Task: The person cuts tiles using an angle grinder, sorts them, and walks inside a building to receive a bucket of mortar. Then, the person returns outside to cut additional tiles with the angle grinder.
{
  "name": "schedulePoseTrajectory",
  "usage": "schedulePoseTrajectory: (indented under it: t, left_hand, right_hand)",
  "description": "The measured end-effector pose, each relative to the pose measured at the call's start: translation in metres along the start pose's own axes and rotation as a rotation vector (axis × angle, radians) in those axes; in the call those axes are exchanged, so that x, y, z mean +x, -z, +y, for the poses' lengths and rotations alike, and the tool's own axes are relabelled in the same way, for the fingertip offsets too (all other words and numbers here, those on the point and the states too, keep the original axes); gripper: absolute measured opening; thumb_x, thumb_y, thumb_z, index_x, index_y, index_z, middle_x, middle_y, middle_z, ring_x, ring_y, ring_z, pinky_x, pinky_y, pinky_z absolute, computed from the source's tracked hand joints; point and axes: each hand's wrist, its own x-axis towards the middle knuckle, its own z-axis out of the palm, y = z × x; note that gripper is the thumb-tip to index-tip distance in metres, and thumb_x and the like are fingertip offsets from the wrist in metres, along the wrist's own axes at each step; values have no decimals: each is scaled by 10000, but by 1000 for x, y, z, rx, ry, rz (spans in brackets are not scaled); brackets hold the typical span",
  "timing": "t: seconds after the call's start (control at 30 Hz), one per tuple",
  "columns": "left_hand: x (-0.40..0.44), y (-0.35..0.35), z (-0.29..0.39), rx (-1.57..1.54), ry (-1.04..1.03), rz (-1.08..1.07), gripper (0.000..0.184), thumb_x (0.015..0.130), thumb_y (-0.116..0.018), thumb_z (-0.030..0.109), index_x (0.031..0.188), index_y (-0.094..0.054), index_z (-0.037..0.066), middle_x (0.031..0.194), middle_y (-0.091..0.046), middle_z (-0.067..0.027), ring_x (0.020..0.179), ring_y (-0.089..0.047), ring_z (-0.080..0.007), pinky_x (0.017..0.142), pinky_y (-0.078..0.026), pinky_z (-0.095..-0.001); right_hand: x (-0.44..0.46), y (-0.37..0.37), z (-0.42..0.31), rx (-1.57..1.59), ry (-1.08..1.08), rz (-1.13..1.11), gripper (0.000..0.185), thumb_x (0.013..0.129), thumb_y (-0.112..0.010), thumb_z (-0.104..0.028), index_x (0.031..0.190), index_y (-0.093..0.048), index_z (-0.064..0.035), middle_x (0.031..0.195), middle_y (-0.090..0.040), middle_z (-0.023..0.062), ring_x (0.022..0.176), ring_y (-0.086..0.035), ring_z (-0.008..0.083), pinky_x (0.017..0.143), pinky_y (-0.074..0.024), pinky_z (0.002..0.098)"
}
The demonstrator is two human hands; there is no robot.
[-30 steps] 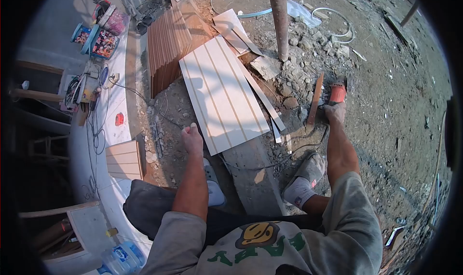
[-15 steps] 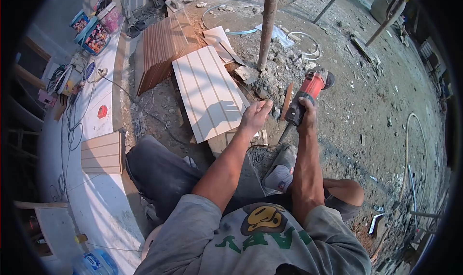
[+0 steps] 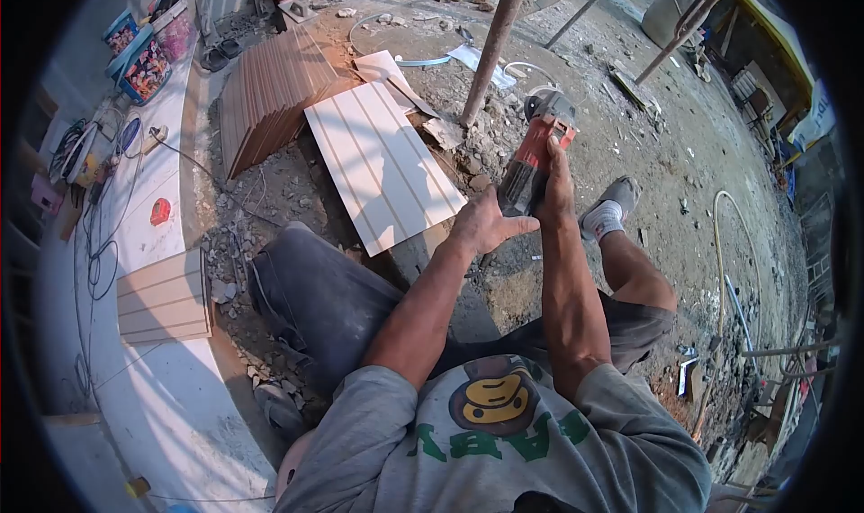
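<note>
My right hand is wrapped around a red and black angle grinder, whose head and disc point up and away from me. At the rear end of the grinder is my left hand, thumb stretched out to the right; whether it touches the body, I cannot tell. A cream tile with brown stripes lies just beyond and left of my left hand, with shadows across it. Behind that tile a stack of tiles stands on edge, leaning.
A metal pole rises beyond the grinder, with rubble at its foot. Another striped tile piece lies on the white ledge, near a red tape measure and loose cables. Buckets stand at the far left. A hose curves at right.
The grinder has swung left and its head now tilts upward. My left hand has moved from above the tile to the grinder's rear. My right foot has shifted outward to the right.
</note>
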Motion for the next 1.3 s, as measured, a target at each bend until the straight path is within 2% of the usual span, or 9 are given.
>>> schedulePoseTrajectory:
  t: [0.17,0.27,0.47,0.5,0.53,0.57,0.7,1.13,1.3]
  left_hand:
    - [-12,-7,-10,-115,4,97,922,628,-804,585,1269,-466,14,1076,-637,-152,1042,-609,-251,903,-472,-357]
    - [-19,-3,-8,-615,131,1,734,680,-815,500,1150,-531,13,882,-644,-56,764,-626,-102,595,-525,-254]
    - [-28,10,19,-606,295,1,584,694,-799,358,1095,-567,3,797,-610,-32,610,-581,-76,428,-459,-205]
    - [-28,10,22,-551,316,37,635,678,-804,372,1105,-558,-27,844,-630,-85,689,-619,-140,544,-521,-278]
    - [-22,-10,-8,-330,72,255,676,672,-800,379,1114,-543,-63,918,-644,-153,831,-643,-225,737,-529,-368]
    - [-24,-12,-12,-353,214,204,746,667,-802,410,1150,-514,-81,990,-638,-236,972,-633,-309,866,-477,-414]
    - [-27,-25,-24,-192,244,219,878,630,-815,486,1189,-461,-91,964,-633,-288,939,-636,-409,814,-496,-424]
    - [-11,-23,-26,-117,312,183,843,685,-771,480,1171,-441,-125,938,-624,-306,855,-644,-426,773,-511,-452]
    - [-10,-19,-35,-240,207,242,822,695,-780,471,1157,-463,-131,784,-631,-213,695,-662,-291,619,-522,-349]
  right_hand:
    - [-12,-28,7,-61,10,118,383,924,-542,-403,1075,-541,-51,838,-607,63,690,-614,165,624,-529,305]
    - [-8,-16,22,41,-77,31,398,921,-533,-403,1110,-534,-53,871,-620,63,710,-617,170,653,-527,308]
    - [3,2,42,133,-153,-68,441,941,-461,-435,1103,-546,-34,886,-662,126,713,-672,237,646,-572,347]
    - [5,5,44,128,-171,-111,430,937,-484,-433,1112,-542,-44,889,-644,94,746,-642,199,685,-546,340]
    - [3,2,43,88,-196,-150,469,942,-457,-469,1113,-535,-39,886,-644,112,746,-650,218,678,-554,344]
    - [-1,-3,45,87,-241,-108,505,942,-435,-498,1117,-533,-34,877,-642,126,733,-654,236,665,-561,356]
    - [-4,16,57,226,-430,15,571,918,-443,-522,1120,-517,6,887,-638,179,765,-655,306,703,-565,408]
    - [36,48,88,1,-294,-65,560,949,-351,-569,1168,-474,-69,793,-627,148,638,-649,266,568,-566,390]
    - [20,21,65,54,-371,-42,574,941,-410,-568,1130,-516,-35,861,-647,132,731,-667,237,603,-570,361]
